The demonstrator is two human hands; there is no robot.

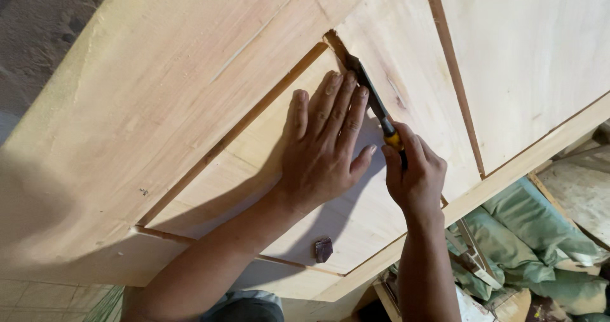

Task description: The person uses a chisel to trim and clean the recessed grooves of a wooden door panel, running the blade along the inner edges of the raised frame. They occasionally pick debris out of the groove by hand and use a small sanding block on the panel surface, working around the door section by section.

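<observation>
Two bare forearms rise from the bottom edge toward a pale wooden door (pixel 159 99) with recessed panels.

Left hand (pixel 324 141) lies flat, fingers spread, on the lower panel; right hand (pixel 414 176) is closed around the yellow-and-black handle of a chisel (pixel 375 106), whose long axis runs up-left, the blade tip set in the panel's groove corner at upper centre. A small dark block (pixel 323 249) sits on the panel below; green sacks (pixel 534 233) are piled at lower right.
</observation>
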